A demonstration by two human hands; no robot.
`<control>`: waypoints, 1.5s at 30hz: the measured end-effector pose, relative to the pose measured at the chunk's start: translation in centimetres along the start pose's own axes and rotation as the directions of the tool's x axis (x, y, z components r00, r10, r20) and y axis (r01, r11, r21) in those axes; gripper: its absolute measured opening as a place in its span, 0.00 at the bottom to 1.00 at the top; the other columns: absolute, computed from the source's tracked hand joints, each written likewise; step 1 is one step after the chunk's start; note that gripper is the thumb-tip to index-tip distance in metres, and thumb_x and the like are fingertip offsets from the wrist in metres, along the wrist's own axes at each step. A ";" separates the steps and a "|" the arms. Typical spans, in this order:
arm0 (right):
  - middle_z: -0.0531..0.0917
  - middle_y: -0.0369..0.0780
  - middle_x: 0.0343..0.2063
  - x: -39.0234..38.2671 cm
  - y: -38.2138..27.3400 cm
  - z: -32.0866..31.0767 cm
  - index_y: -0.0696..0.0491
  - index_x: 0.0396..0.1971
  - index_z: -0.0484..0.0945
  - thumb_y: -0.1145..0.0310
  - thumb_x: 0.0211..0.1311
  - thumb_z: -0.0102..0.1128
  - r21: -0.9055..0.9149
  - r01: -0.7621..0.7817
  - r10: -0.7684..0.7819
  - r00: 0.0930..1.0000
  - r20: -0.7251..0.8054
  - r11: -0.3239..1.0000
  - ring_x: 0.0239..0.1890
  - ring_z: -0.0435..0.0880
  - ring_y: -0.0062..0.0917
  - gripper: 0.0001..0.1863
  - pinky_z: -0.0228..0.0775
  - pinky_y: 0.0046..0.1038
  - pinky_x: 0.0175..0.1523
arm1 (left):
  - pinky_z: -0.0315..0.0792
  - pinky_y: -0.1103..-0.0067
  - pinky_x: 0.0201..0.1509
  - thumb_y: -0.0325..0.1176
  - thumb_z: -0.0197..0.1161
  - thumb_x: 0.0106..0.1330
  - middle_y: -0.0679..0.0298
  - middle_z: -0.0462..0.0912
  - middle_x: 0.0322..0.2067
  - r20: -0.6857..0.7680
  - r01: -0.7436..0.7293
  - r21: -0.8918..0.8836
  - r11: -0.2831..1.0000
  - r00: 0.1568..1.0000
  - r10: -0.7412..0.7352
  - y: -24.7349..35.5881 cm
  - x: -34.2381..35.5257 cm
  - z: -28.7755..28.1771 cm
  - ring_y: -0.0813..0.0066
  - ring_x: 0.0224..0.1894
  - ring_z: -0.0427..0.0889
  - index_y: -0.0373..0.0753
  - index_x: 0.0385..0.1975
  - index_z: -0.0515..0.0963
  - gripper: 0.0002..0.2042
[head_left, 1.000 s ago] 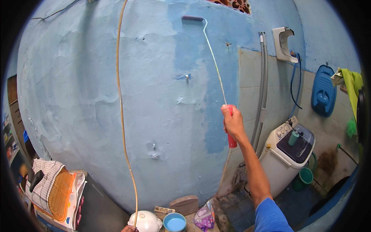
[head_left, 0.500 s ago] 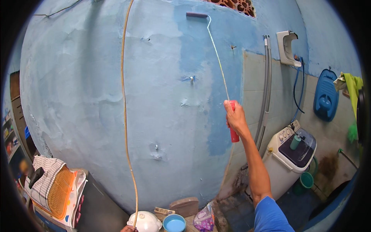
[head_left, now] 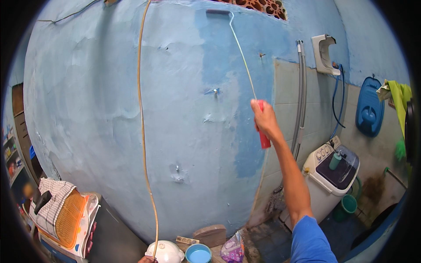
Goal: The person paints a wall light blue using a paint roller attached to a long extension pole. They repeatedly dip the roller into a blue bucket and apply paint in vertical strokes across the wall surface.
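My right hand (head_left: pixel 265 118) grips the red handle of a paint roller (head_left: pixel 242 50) at arm's length. Its long thin frame slants up and left, and the dark roller head (head_left: pixel 218 12) lies against the blue wall (head_left: pixel 175 79) near the top. Around the head and down the right side, the wall shows a darker blue patch (head_left: pixel 250 144). At the lower edge, only part of my left hand (head_left: pixel 147 259) shows, with its fingers closed around the bottom of a long thin tan hose (head_left: pixel 141 109). That hose runs up past the top of the view.
Below the wall stand a white lidded pot (head_left: pixel 164 252), a basin of blue liquid (head_left: pixel 198 253) and a purple bag (head_left: pixel 232 249). A washing machine (head_left: pixel 324 184) and grey pipes (head_left: pixel 301 96) are at right. Cloth and an orange basket (head_left: pixel 70 219) sit at lower left.
My right hand has risen a little, and the roller head has slid slightly up and left along the wall. My left hand stays at the lower edge.
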State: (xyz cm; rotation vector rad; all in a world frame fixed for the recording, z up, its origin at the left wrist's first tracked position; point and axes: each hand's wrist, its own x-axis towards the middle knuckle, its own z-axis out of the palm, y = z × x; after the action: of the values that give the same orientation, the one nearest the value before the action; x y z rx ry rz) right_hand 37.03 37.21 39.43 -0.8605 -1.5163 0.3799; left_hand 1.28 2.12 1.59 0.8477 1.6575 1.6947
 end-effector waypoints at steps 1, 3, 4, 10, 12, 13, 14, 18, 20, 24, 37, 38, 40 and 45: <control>0.66 0.35 0.07 1.3 -1.0 -0.4 0.56 0.16 0.65 0.52 0.62 0.45 0.012 0.010 -0.010 1.000 0.008 1.000 0.08 0.69 0.22 0.23 0.62 0.27 0.14 | 0.61 0.81 0.26 0.32 0.44 0.63 0.69 0.71 0.21 -0.012 0.027 0.037 0.999 1.000 -0.027 0.7 -0.1 0.2 0.80 0.23 0.66 0.37 0.23 0.73 0.11; 0.66 0.35 0.07 3.6 -3.0 -0.6 0.55 0.15 0.64 0.53 0.62 0.45 0.035 0.028 -0.029 0.999 0.029 0.999 0.08 0.69 0.22 0.23 0.62 0.27 0.14 | 0.61 0.80 0.27 0.32 0.43 0.63 0.69 0.71 0.21 -0.029 0.040 0.070 0.997 0.999 -0.038 1.1 -0.3 0.5 0.80 0.23 0.66 0.37 0.23 0.73 0.12; 0.66 0.35 0.07 3.7 -3.0 -0.7 0.55 0.15 0.64 0.53 0.62 0.45 0.029 0.025 -0.026 0.999 0.028 0.999 0.08 0.69 0.22 0.23 0.62 0.27 0.14 | 0.61 0.80 0.27 0.32 0.43 0.63 0.69 0.71 0.21 -0.033 0.025 0.067 0.997 0.999 -0.023 1.1 -0.3 0.6 0.79 0.23 0.66 0.37 0.23 0.73 0.12; 0.67 0.35 0.08 -1.7 0.2 -0.6 0.57 0.21 0.67 0.54 0.62 0.47 -0.005 -0.006 0.006 1.000 -0.007 1.000 0.08 0.68 0.21 0.20 0.62 0.26 0.13 | 0.61 0.80 0.26 0.32 0.44 0.63 0.70 0.70 0.20 -0.038 0.026 0.047 0.999 0.999 -0.024 0.5 -0.5 0.7 0.80 0.23 0.64 0.37 0.22 0.72 0.11; 0.67 0.35 0.08 -3.6 1.3 -1.3 0.58 0.25 0.67 0.54 0.63 0.47 0.011 -0.042 0.043 0.999 -0.014 0.999 0.08 0.68 0.20 0.20 0.61 0.25 0.13 | 0.60 0.80 0.26 0.31 0.44 0.63 0.70 0.70 0.20 -0.020 0.023 0.027 0.999 1.000 -0.022 0.1 -0.4 0.4 0.80 0.23 0.64 0.38 0.22 0.72 0.11; 0.67 0.35 0.08 -4.1 1.7 -1.6 0.58 0.26 0.68 0.54 0.63 0.47 0.020 -0.061 0.061 0.998 -0.018 0.998 0.08 0.68 0.20 0.19 0.61 0.25 0.13 | 0.60 0.81 0.26 0.31 0.45 0.63 0.70 0.69 0.20 -0.015 0.022 0.011 1.000 1.000 -0.022 -0.3 -0.2 0.2 0.81 0.23 0.64 0.38 0.22 0.72 0.11; 0.66 0.35 0.08 -4.2 1.9 -1.6 0.58 0.26 0.67 0.54 0.63 0.47 0.017 -0.057 0.057 0.998 -0.027 0.998 0.08 0.69 0.20 0.20 0.61 0.25 0.13 | 0.60 0.81 0.25 0.31 0.45 0.64 0.71 0.69 0.20 -0.011 0.021 -0.005 1.000 1.000 -0.022 -0.5 -0.2 0.1 0.81 0.23 0.64 0.38 0.22 0.72 0.11; 0.66 0.35 0.08 -3.9 2.5 -1.9 0.58 0.26 0.67 0.53 0.63 0.47 -0.007 -0.029 0.029 0.999 -0.044 1.000 0.08 0.69 0.20 0.21 0.61 0.25 0.13 | 0.60 0.82 0.22 0.32 0.45 0.64 0.71 0.69 0.19 -0.005 0.058 0.039 0.998 0.998 -0.058 0.9 -0.6 0.5 0.82 0.21 0.64 0.39 0.22 0.72 0.11; 0.67 0.35 0.08 -2.6 2.1 -2.0 0.59 0.25 0.67 0.52 0.63 0.48 -0.009 -0.023 0.023 0.999 -0.034 1.000 0.08 0.69 0.21 0.21 0.62 0.25 0.13 | 0.60 0.81 0.21 0.33 0.45 0.64 0.71 0.69 0.18 -0.017 0.057 0.047 0.997 0.998 -0.056 1.2 -0.7 0.6 0.82 0.19 0.64 0.39 0.22 0.72 0.11; 0.67 0.35 0.08 1.3 -0.1 -1.7 0.58 0.24 0.66 0.52 0.63 0.48 0.017 -0.039 0.039 0.999 -0.032 0.999 0.08 0.70 0.21 0.21 0.62 0.25 0.13 | 0.60 0.81 0.20 0.34 0.44 0.65 0.71 0.69 0.18 -0.040 0.002 0.033 0.999 0.999 -0.001 0.4 -0.6 0.6 0.82 0.18 0.64 0.39 0.23 0.72 0.12; 0.67 0.36 0.08 3.5 -1.9 -1.9 0.55 0.18 0.66 0.52 0.62 0.46 0.028 -0.006 0.006 1.000 0.005 1.000 0.08 0.70 0.23 0.22 0.62 0.27 0.14 | 0.58 0.83 0.17 0.34 0.45 0.63 0.72 0.68 0.16 -0.050 0.035 0.013 0.999 0.998 -0.035 -0.2 -0.3 0.8 0.82 0.15 0.63 0.41 0.20 0.71 0.11; 0.67 0.36 0.08 3.1 -1.5 -1.7 0.55 0.18 0.66 0.52 0.62 0.46 0.013 -0.010 0.010 1.000 0.013 1.000 0.08 0.70 0.23 0.22 0.62 0.28 0.14 | 0.57 0.84 0.16 0.34 0.45 0.63 0.72 0.67 0.16 -0.057 0.046 0.010 0.999 0.997 -0.046 -0.2 -0.3 0.9 0.83 0.15 0.62 0.41 0.20 0.70 0.11; 0.68 0.37 0.08 1.3 -0.1 -1.0 0.56 0.19 0.66 0.52 0.62 0.46 -0.017 -0.017 0.017 0.999 0.029 1.000 0.09 0.70 0.24 0.22 0.63 0.29 0.15 | 0.55 0.85 0.16 0.34 0.46 0.63 0.73 0.66 0.16 -0.068 0.075 -0.016 0.997 0.995 -0.076 0.0 -0.5 1.0 0.84 0.14 0.61 0.42 0.19 0.70 0.11; 0.74 0.43 0.18 -9.1 8.3 -0.9 0.60 0.28 0.71 0.55 0.61 0.49 -0.142 -0.073 0.072 0.997 -0.014 0.987 0.24 0.76 0.30 0.20 0.67 0.32 0.32 | 0.52 0.86 0.16 0.34 0.46 0.63 0.75 0.64 0.16 -0.055 0.078 -0.046 0.996 0.995 -0.081 0.3 -0.8 1.3 0.86 0.15 0.59 0.42 0.19 0.69 0.11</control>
State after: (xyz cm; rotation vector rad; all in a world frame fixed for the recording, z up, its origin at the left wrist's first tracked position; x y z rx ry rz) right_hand 39.60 36.04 27.43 -1.0305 -1.5201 0.3230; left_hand 2.82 2.32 1.92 0.7098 1.6629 1.7079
